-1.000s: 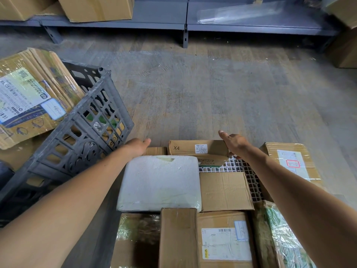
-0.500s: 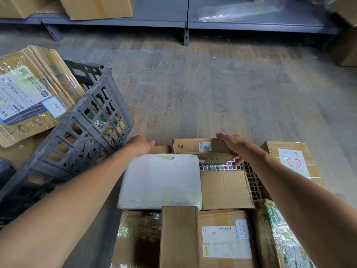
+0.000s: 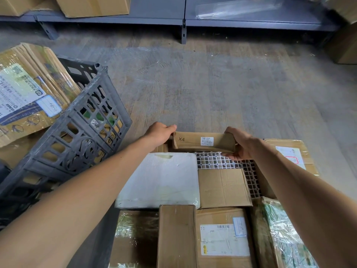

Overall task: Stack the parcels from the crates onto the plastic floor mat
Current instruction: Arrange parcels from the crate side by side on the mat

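Cardboard, a flat box marked X4 (image 3: pixel 202 141), is held between both hands at the far edge of the mat (image 3: pixel 218 163). The left hand (image 3: pixel 158 133) curls round its left end, and the right hand (image 3: pixel 241 146) clamps the right end, fingers over the top and thumb beneath. The box is tipped up so that its labelled face looks back at the person. Its lower edge hangs right over the white lattice, and whether it touches I cannot tell.

Just nearer on the mat lies a white foam parcel (image 3: pixel 160 180), with a plain box (image 3: pixel 222 187) flat beside it on the right. A strip of bare lattice shows between these and the X4 box. Closer in is a row of four: a film-wrapped parcel (image 3: pixel 135 235), a narrow box (image 3: pixel 176 235), a labelled box (image 3: pixel 222 240) and a second wrapped parcel (image 3: pixel 280 238). A taped box (image 3: pixel 289 155) with a red-stamped label sits at the right, behind the right wrist.

Off to the left a grey crate (image 3: pixel 77 136) leans over, holding a big taped carton (image 3: pixel 29 93). Worn floor (image 3: pixel 212 84) runs back to a grey shelf (image 3: pixel 173 8) carrying more cartons.
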The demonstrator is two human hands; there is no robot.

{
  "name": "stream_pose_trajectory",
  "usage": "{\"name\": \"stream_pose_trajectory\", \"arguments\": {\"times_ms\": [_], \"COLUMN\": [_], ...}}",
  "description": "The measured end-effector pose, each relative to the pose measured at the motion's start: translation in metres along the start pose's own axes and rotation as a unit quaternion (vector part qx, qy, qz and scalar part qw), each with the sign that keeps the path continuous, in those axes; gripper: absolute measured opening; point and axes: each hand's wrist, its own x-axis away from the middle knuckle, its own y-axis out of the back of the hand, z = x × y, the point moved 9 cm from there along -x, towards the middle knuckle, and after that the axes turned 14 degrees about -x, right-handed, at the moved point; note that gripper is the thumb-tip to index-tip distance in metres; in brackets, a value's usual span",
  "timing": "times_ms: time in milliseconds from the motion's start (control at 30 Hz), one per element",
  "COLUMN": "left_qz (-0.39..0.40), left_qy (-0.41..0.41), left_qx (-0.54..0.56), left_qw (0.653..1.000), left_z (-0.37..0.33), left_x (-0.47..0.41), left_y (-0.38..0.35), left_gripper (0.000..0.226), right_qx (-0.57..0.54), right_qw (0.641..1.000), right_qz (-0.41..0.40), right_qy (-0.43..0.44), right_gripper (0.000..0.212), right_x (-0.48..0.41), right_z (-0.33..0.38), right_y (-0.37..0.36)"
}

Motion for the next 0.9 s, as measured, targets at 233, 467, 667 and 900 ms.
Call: {"name": "stream_pose_trajectory", "arguments": {"times_ms": [233, 467, 667, 900], "left_qz": [0.051, 0.084, 0.132, 0.135], "left_qy": [-0.011, -0.030, -0.099, -0.159], "left_qx": [0.077, 0.119, 0.086, -0.063], "left_qw": [0.996, 0.989, 0.982, 0.976], "left_z": [-0.011, -0.015, -0.029, -0.018], "left_x": [-0.005, -0.009, -0.003, 0.004], "left_y": [-0.003, -0.006, -0.015, -0.034], "left_gripper": [0.047, 0.072, 0.079, 0.066], "right_qx": [-0.046, -0.019, 0.073, 0.290], "right_qw": [0.983, 0.956, 0.966, 0.919], "right_qz": [0.144, 0.254, 0.166, 0.085], "right_qy": [0.104, 0.148, 0.184, 0.254], "right_gripper": [0.039, 0.063, 0.056, 0.062], "right_x": [0.007, 0.013, 0.001, 0.006], "right_z": [0.014, 0.016, 0.019, 0.007], "right_y": [-0.004, -0.002, 0.014, -0.005]}}
